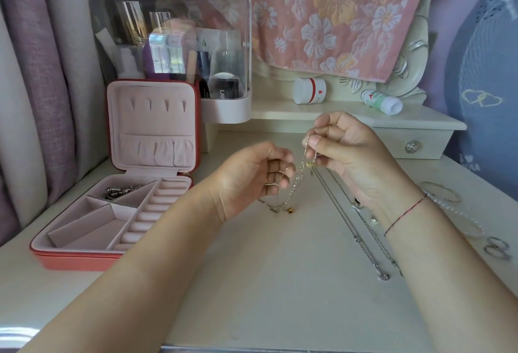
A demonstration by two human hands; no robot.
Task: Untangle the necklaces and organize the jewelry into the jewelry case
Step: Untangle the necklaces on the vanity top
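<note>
A tangle of thin silver necklaces (297, 181) with small gold beads hangs between my hands above the table. My right hand (344, 150) pinches its upper end between thumb and forefinger. My left hand (252, 178) is curled around the lower strands, whose tail (276, 207) rests on the table. A pink jewelry case (84, 235) stands open at the left, with a dark metal chain (120, 191) in its rear compartment. Two long silver chains (361, 240) lie stretched out on the table under my right wrist.
Bangles (443, 192), a clear bead bracelet (462, 218) and rings (499, 249) lie at the right. A clear cosmetics box (179, 52) stands behind the case. A white jar (309, 90) and a bottle (382, 101) lie on the raised shelf with a drawer (412, 146).
</note>
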